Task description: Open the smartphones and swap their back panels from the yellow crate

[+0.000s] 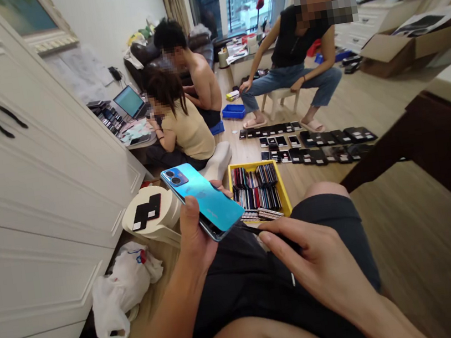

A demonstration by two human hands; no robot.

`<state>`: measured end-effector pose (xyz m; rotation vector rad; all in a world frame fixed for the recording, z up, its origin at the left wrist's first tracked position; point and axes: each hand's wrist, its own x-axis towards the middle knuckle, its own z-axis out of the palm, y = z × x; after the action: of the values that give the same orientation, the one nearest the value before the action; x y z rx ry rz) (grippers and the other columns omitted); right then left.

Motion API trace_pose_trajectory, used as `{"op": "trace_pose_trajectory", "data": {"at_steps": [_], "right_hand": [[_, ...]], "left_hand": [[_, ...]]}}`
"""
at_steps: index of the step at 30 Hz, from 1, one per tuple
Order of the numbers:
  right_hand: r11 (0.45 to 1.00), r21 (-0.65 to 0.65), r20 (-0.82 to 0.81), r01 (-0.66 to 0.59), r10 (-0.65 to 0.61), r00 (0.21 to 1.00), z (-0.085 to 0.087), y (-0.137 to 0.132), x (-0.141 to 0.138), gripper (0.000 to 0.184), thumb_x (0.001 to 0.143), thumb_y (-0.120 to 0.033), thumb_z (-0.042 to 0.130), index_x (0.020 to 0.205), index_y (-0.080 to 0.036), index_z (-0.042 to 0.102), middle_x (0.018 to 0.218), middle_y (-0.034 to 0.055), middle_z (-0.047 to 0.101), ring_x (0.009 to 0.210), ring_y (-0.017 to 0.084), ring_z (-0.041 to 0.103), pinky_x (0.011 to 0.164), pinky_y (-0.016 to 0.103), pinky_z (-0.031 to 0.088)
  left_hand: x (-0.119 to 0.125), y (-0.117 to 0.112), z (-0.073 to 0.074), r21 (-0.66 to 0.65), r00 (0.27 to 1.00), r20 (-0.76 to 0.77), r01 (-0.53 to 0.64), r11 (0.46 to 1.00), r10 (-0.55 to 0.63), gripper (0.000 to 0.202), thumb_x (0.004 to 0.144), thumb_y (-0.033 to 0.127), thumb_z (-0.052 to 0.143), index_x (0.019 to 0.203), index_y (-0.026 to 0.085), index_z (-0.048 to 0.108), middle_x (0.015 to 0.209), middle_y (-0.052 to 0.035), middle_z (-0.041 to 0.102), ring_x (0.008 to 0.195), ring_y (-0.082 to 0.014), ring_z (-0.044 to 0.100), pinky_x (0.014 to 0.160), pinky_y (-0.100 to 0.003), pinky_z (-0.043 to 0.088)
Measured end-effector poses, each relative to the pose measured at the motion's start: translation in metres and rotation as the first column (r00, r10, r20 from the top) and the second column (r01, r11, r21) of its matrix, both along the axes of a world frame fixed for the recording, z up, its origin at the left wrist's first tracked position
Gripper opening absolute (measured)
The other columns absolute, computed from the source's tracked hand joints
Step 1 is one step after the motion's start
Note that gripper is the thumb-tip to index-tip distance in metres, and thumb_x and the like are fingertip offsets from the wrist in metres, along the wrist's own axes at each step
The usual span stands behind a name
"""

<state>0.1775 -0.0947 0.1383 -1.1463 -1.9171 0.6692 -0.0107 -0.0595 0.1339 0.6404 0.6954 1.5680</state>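
A bright blue smartphone [206,197] is tilted in my left hand [195,237], its back cover and camera lenses facing up. My thumb lies along its near edge and the fingertips show at the far edge. At the lower corner the cover stands slightly apart from the frame, leaving a dark gap. My right hand [315,251] pinches a thin black tool [258,230] whose tip points toward that corner; its exact kind is hard to make out. Beyond the phone, a yellow bin [284,191] holds rows of phones standing on edge.
Dark phones [147,210] lie on a cream stool [129,219] at left. A white plastic bag [124,284] sits below it. Rows of phones [316,155] cover the floor ahead. Two people sit by a laptop [130,101]; another person [290,65] sits farther right. A dark table leg [378,150] stands at right.
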Motion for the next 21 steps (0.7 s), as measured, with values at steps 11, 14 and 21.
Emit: {"op": "trace_pose_trajectory", "data": {"at_steps": [11,14,21], "right_hand": [[0.990,0.139,0.064,-0.031,0.022,0.998,0.0024,-0.0040,-0.0005,0.017,0.102,-0.025,0.056,0.106,-0.022,0.073,0.095,0.0050,0.079,0.083,0.019,0.075,0.076,0.028,0.059],[0.984,0.176,0.085,-0.020,0.005,0.996,-0.0009,-0.0052,-0.0014,0.017,0.102,-0.025,0.057,0.107,-0.021,0.072,0.091,0.0061,0.077,0.078,0.019,0.074,0.073,0.028,0.058],[0.990,0.141,0.047,-0.027,0.021,0.999,-0.0042,-0.0055,-0.0027,0.017,0.102,-0.024,0.058,0.106,-0.020,0.073,0.092,0.0057,0.077,0.080,0.018,0.074,0.074,0.027,0.057]], "left_hand": [[0.0009,-0.0003,0.0039,0.041,0.996,-0.079,-0.031,0.999,0.035,0.064,0.072,0.069,0.079,0.106,0.016,0.069,0.101,-0.0118,0.075,0.107,-0.0322,0.072,0.089,-0.041,0.060],[0.0011,-0.0001,0.0037,0.039,0.997,-0.061,-0.033,0.999,0.036,0.063,0.072,0.068,0.079,0.106,0.017,0.069,0.101,-0.0110,0.075,0.107,-0.0321,0.072,0.089,-0.040,0.060],[0.0014,-0.0006,0.0018,0.036,1.000,-0.011,-0.022,0.999,0.022,0.060,0.071,0.063,0.083,0.108,0.019,0.069,0.104,-0.0086,0.075,0.109,-0.0308,0.071,0.090,-0.040,0.060]]}}
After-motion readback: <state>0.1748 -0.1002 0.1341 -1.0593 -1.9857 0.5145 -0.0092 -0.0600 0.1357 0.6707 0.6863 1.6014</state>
